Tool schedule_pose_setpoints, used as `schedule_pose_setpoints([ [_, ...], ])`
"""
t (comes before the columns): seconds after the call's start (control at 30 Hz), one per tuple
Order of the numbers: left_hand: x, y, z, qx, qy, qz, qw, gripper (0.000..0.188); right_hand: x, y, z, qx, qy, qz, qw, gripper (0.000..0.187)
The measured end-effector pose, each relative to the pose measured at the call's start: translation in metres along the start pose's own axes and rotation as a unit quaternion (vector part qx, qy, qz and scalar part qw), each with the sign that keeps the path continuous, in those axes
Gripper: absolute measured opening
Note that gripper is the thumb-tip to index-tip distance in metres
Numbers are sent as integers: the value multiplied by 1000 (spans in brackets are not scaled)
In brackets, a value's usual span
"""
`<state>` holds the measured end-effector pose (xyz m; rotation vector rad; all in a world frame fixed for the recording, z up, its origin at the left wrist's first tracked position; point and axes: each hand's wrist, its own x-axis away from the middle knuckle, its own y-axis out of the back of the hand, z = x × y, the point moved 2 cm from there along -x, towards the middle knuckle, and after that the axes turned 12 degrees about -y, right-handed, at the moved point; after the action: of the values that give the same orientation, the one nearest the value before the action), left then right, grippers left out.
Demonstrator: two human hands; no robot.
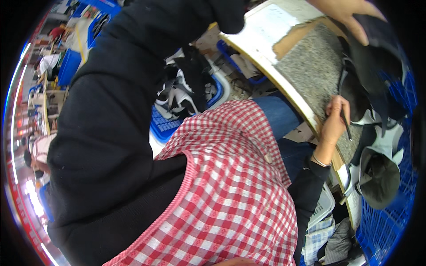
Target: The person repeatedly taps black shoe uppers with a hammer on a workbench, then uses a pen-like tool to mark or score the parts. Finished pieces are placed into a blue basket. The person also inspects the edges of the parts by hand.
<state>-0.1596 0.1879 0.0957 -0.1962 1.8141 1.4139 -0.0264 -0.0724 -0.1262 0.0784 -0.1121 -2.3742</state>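
Grey speckled work surface point(310, 66) with a pale curved rim runs diagonally across the upper right; a torn patch of brown card lies on it near a white sheet.

Right hand point(335, 119): rests at the table's near edge, fingers curled round a thin dark tool point(345, 122) that points downward along the edge. Grip closed on it; the tool's tip is hard to separate from the dark fabric beside it, possibly a pen or awl, cannot tell which. A thin bracelet sits on the wrist, then a black sleeve.

Left hand point(350, 15): at the top edge, partly cut off by the frame. Fingers spread and bent down over a piece of dark fabric point(381, 44); thumb is out of view, so whether the fabric is pinched or only pressed cannot be told.

Dark and white shoe-upper pieces point(377, 173) are heaped to the right of the table, over a blue plastic crate point(386, 226). A second blue crate point(171, 124) with similar black-and-white pieces stands below the table, partly hidden.

Black left sleeve point(111, 133) fills the left half, blocking most of the room behind. Red-and-white checked apron point(230, 190) covers the lower centre; blue jeans show above it.
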Motion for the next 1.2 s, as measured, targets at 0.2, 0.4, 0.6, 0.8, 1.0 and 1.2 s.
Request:
schedule_pose_setpoints([
  [0.2,285,7,-51,80,351,439,824,66,-6,4,-2,7,32,14,999,22],
  [0.4,533,-47,-227,92,884,-155,430,61,1,12,4,88,23,-6,996,23],
  [0.6,532,-107,-236,203,722,-563,347,39,2,16,1,103,6,-17,995,23],
  [0.8,370,92,-219,127,632,-524,556,21,3,20,-1,109,-1,-26,994,19],
  [1.0,192,182,-197,-136,338,-359,859,25,7,15,5,83,7,3,997,17],
  [1.2,17,24,-49,90,199,-67,974,27,10,21,20,-173,-53,-19,983,35],
])
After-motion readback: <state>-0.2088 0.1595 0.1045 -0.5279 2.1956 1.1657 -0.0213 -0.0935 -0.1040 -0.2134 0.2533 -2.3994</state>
